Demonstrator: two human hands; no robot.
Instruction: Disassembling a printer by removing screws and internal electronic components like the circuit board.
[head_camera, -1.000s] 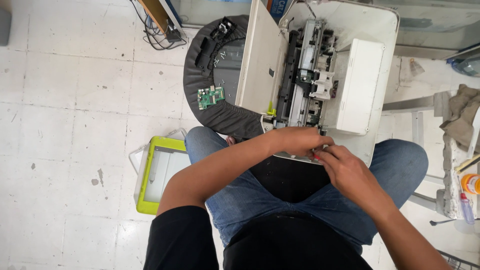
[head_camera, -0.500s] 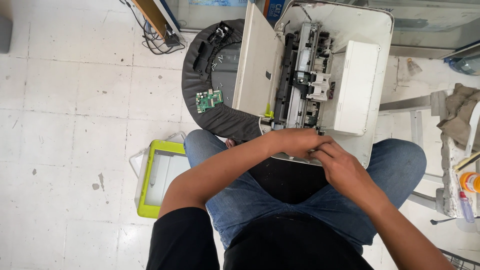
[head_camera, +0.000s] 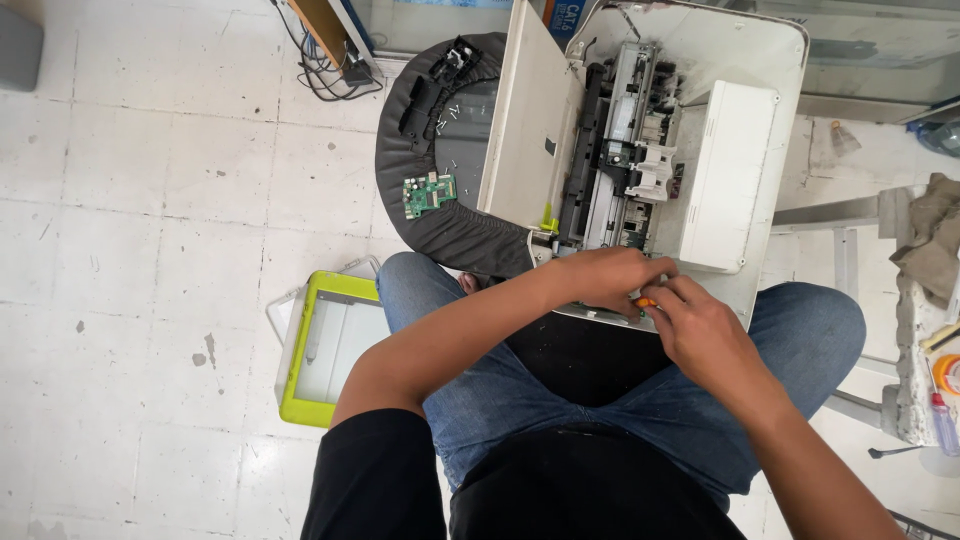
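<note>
An opened white printer rests on my knees and a dark round stool, its black and grey inner mechanism exposed and its lid standing open on the left. My left hand and my right hand meet at the printer's near edge. Their fingers close together around a small orange-handled tool, mostly hidden between them. Which hand actually grips it I cannot tell for sure.
A green circuit board and black plastic parts lie on the stool. On the tiled floor at my left lies a lime-framed scanner lid. Cables trail at the top; a cluttered bench stands to the right.
Both hands stay at the printer's near edge with only slight finger movement; the view shifted a little.
</note>
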